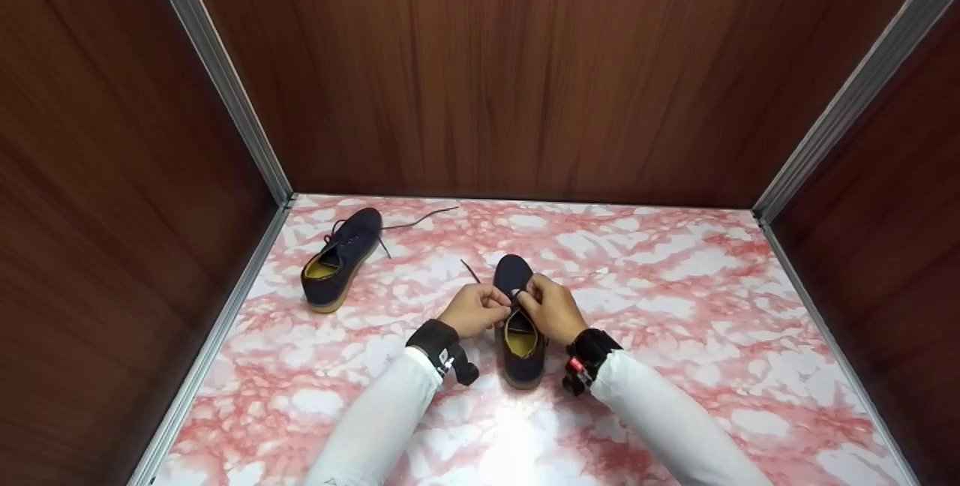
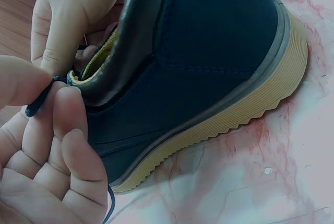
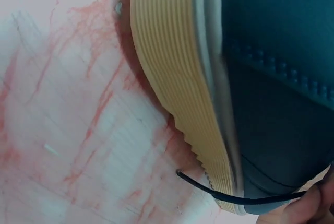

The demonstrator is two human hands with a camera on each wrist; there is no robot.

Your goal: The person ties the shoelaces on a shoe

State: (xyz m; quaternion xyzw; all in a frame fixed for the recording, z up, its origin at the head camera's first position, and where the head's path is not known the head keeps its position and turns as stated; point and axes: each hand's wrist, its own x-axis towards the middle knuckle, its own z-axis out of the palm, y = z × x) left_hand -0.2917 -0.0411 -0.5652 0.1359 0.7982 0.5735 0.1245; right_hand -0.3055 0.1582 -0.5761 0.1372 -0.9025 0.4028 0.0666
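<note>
A dark navy lace-up shoe [image 1: 523, 367] with a yellow lining and tan ridged sole stands on the marbled surface, toe pointing away. Over its laces, my left hand [image 1: 474, 310] and right hand [image 1: 555, 311] are close together. Between thumb and index finger, my left hand pinches a dark shoelace [image 2: 39, 101], seen in the left wrist view. My right hand's fingertips hold lace at the other side; in the right wrist view a loose lace end [image 3: 245, 200] runs out from them past the sole. The exact knot or crossing is hidden by the fingers.
A matching shoe [image 1: 324, 292] stands farther left, one long loose lace [image 1: 420, 221] trailing right. Brown wood-look panels [image 1: 510, 73] close off the back and both sides, with grey metal strips [image 1: 225, 85] at the corners. The surface is red-and-white marbled.
</note>
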